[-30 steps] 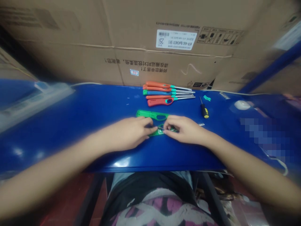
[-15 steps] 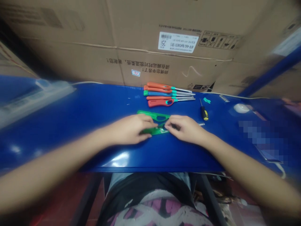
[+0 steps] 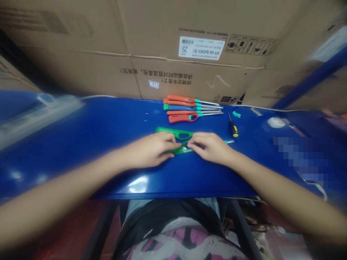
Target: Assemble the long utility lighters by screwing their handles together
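While the left hand [image 3: 152, 150] grips the lower green shell [image 3: 180, 151] midway between the front and back edges of the table [image 3: 108, 185], whether the right hand [image 3: 213, 146] over it grips anything, I cannot tell; likely delicate inside work, next needing steady bracing

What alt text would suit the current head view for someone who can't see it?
Left hand holds a green casing on a blue table, right hand touching it, another green piece just beyond. Farther back lie lighters and a screwdriver.
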A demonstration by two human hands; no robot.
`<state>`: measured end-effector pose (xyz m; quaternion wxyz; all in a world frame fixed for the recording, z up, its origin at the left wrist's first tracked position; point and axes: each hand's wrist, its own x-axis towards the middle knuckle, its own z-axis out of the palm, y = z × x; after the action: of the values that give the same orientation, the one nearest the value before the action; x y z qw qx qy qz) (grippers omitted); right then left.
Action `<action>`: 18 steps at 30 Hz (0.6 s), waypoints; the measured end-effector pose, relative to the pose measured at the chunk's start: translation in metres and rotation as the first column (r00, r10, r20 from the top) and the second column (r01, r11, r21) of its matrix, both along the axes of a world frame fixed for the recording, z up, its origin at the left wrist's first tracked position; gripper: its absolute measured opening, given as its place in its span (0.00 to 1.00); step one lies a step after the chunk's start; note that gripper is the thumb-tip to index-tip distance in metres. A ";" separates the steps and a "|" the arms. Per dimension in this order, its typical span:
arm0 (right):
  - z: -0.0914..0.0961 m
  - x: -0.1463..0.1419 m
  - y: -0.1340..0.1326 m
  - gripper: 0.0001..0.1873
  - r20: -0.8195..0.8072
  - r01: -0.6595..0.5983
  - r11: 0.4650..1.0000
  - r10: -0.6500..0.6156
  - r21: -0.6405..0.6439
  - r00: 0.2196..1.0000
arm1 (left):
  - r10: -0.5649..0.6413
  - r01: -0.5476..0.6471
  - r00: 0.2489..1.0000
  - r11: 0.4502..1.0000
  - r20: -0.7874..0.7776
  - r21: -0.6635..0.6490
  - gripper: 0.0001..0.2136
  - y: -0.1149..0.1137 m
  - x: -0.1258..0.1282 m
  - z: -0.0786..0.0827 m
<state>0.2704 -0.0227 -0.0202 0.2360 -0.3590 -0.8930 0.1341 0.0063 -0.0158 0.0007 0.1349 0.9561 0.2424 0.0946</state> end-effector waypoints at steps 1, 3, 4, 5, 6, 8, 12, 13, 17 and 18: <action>0.001 0.000 0.000 0.08 0.002 0.005 1.000 -0.004 -0.010 1.000 | -0.003 0.003 1.000 1.000 -0.004 0.008 0.20 -0.001 0.000 0.000; 0.005 0.000 -0.001 0.07 0.008 0.008 0.999 -0.008 -0.038 1.000 | -0.009 0.009 1.000 1.000 -0.007 0.028 0.21 -0.001 0.000 0.000; 0.008 0.001 -0.001 0.06 0.007 0.007 0.999 -0.006 -0.053 1.000 | -0.013 0.013 1.000 0.999 -0.009 0.040 0.21 -0.002 0.000 0.000; 0.010 0.002 -0.001 0.06 0.005 -0.001 0.998 0.001 -0.069 1.000 | -0.019 0.019 1.000 0.998 -0.012 0.051 0.21 -0.002 0.000 0.001; 0.013 0.003 -0.002 0.05 0.005 -0.016 0.996 0.017 -0.088 1.000 | -0.025 0.026 1.000 0.998 -0.014 0.061 0.21 -0.002 0.001 0.001; 0.016 0.007 -0.002 0.04 0.015 -0.066 0.989 0.068 -0.129 0.998 | -0.037 0.038 0.999 0.997 -0.018 0.073 0.21 -0.002 0.001 0.001; 0.018 0.011 0.000 0.06 0.054 -0.121 0.979 0.131 -0.163 0.990 | -0.053 0.054 0.998 0.995 -0.021 0.080 0.19 -0.002 0.001 0.002; 0.017 0.011 0.000 0.06 0.058 -0.118 0.980 0.128 -0.160 0.990 | -0.054 0.056 0.998 0.995 -0.022 0.082 0.19 -0.002 0.001 0.001; 0.015 0.010 0.000 0.04 0.055 -0.102 0.983 0.111 -0.152 0.992 | -0.057 0.058 0.998 0.994 -0.018 0.092 0.19 -0.002 0.000 0.000; 0.014 0.009 0.000 0.03 0.053 -0.095 0.984 0.104 -0.151 0.993 | -0.060 0.061 0.998 0.994 -0.014 0.096 0.19 -0.001 0.000 0.000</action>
<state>0.2793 -0.0229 -0.0057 0.1746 -0.3344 -0.9041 0.2007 0.0066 -0.0173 0.0004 0.0903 0.9689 0.2092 0.0967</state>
